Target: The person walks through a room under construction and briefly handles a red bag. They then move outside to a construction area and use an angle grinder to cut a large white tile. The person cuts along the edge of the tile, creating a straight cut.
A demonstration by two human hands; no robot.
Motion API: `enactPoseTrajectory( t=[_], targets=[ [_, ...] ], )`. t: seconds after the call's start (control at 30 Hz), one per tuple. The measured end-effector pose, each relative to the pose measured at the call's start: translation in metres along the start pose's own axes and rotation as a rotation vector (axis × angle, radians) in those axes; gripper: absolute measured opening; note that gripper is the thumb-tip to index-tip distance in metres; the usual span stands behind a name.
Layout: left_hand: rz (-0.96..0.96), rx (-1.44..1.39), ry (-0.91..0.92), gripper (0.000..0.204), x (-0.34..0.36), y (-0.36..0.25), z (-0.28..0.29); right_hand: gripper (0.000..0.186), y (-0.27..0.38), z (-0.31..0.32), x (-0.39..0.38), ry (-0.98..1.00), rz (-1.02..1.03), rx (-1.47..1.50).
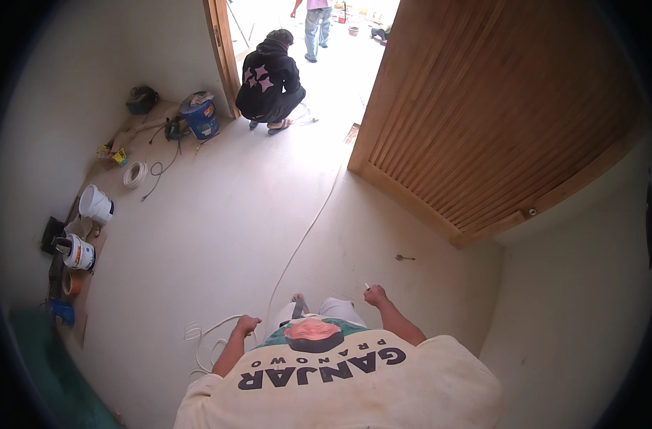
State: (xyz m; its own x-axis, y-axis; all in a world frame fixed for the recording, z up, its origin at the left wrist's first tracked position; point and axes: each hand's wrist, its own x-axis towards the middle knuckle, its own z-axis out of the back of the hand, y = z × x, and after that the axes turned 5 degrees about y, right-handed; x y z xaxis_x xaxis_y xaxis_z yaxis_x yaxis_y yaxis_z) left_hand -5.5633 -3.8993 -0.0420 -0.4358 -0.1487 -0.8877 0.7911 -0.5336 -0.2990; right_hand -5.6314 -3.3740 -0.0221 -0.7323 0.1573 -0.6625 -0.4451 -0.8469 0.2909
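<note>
My left hand (249, 324) hangs at the lower middle with curled fingers, beside loops of white cable (213, 323) that lie along the floor; whether it grips the cable is unclear. My right hand (376, 296), a little to the right, is closed on a small white stick (367, 287). A long white cable (308, 232) runs across the pale floor from near my feet (297, 297) toward the doorway. A small metal tool (404, 257) lies on the floor ahead of my right hand.
A crouching person (269, 79) in a black hoodie is at the doorway; another person (317, 32) stands outside. An open slatted wooden door (483, 121) fills the upper right. Along the left wall are buckets (96, 204), a cable coil (134, 175), a blue pail (201, 118) and tools (174, 130).
</note>
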Motion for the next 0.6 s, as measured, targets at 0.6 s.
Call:
enactPoseTrajectory(
  t=[0.6],
  targets=[
    [-0.197, 0.325, 0.091, 0.049, 0.228, -0.509, 0.212, 0.033, 0.077, 0.198, 0.388, -0.084, -0.203, -0.023]
  ],
)
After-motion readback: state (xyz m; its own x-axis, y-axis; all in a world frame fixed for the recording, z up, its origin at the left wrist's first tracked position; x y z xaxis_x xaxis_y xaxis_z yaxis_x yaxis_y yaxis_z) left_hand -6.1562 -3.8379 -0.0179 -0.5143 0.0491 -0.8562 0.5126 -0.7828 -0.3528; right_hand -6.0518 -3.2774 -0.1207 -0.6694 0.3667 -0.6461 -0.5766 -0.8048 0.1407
